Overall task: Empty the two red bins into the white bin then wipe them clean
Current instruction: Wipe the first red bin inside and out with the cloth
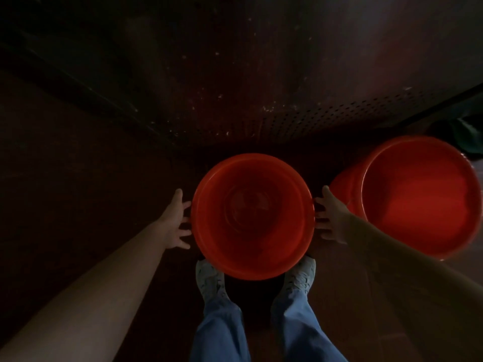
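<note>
The scene is dim. A round red bin (pixel 252 216) stands on the dark floor just in front of my feet; its inside looks bare. My left hand (pixel 176 223) is beside its left rim, fingers spread, fingertips at or just short of the rim. My right hand (pixel 330 218) is at its right rim, fingers spread; whether it touches is unclear. A second red bin (pixel 418 194) stands to the right, behind my right forearm. No white bin is in view.
My two light shoes (pixel 209 280) and blue trouser legs are directly below the middle bin. A dark perforated wall or panel (pixel 300 118) rises right behind the bins. A dark green object (pixel 467 137) sits at the far right edge.
</note>
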